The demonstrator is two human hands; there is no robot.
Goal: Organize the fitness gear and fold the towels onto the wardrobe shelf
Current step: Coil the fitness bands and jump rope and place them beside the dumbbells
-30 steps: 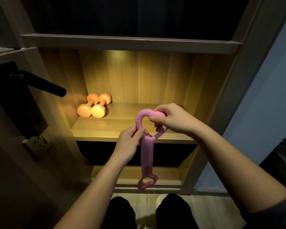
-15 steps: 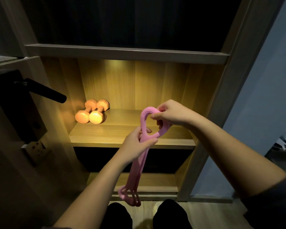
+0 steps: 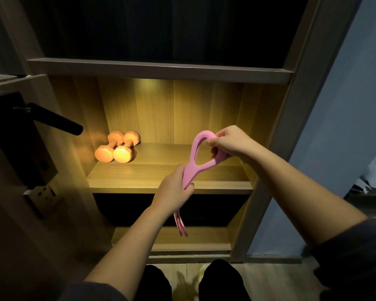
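Left hand [image 3: 173,189] and right hand [image 3: 231,141] gripping pink band [image 3: 190,170], orange dumbbells [image 3: 122,153] on lit shelf [image 3: 152,174]

Dumbbells [image 3: 122,154] sit far left on shelf [image 3: 161,175] (apparently touching).

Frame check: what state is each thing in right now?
band: held up in front of the shelf, stretched between both hands, lower end dangling
left hand: grips the band's middle
right hand: pinches the band's top loop
dumbbells: lying side by side on the shelf's left, untouched
shelf: lit from above, bare on its right side
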